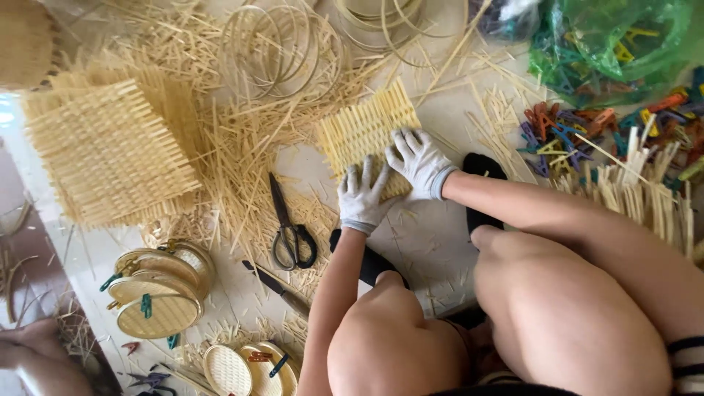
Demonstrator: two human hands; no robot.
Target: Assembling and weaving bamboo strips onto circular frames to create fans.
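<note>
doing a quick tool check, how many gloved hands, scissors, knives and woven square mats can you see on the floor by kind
gloved hands: 2, left hand and right hand, both on the small woven mat
scissors: 1
knife: 1
woven square mats: 2, the small one and the large woven mat
total: 6

Bare floor (425, 242) just below fingers (411, 147): free. Scissors (290, 227), knife (279, 287) lower left; straw litter (242, 154) left; clip pile (565, 136), stick bundle (653, 198) right.
</note>
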